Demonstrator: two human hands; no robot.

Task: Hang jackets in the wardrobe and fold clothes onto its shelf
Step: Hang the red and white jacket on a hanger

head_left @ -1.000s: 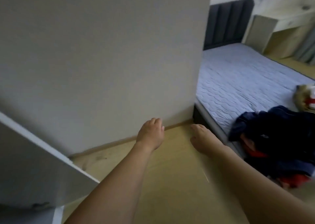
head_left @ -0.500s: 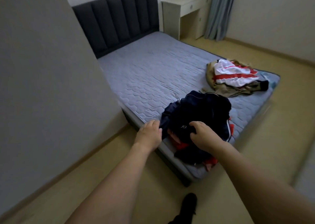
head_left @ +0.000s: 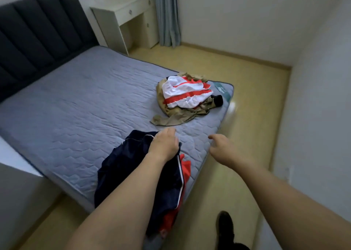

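- Here, the left hand (head_left: 163, 145) lay over the top edge of the navy jacket (head_left: 136, 173) on the bed (head_left: 79, 105); its fingers curled loosely onto the cloth, real grip or not I could not tell.
- Navy jacket was heaped at the bed's near edge, white piping showing, red cloth (head_left: 185, 166) sticking out from under it on the side away from the headboard (head_left: 38, 27).
- Right hand (head_left: 221, 147) hovered past the bed's near corner, above mattress edge and floor (head_left: 247, 90); fingers loosely curled, holding nothing.
- White-and-red garment (head_left: 185, 91) sat on a tan jacket (head_left: 174, 114) near the bed's far foot corner, well apart from the navy heap.
- White surface with drawers (head_left: 129, 10) stood beside the headboard end of the bed, a grey curtain (head_left: 167, 15) just beyond it.
- Dark shoe (head_left: 225, 223) on the floor off the bed's near corner.
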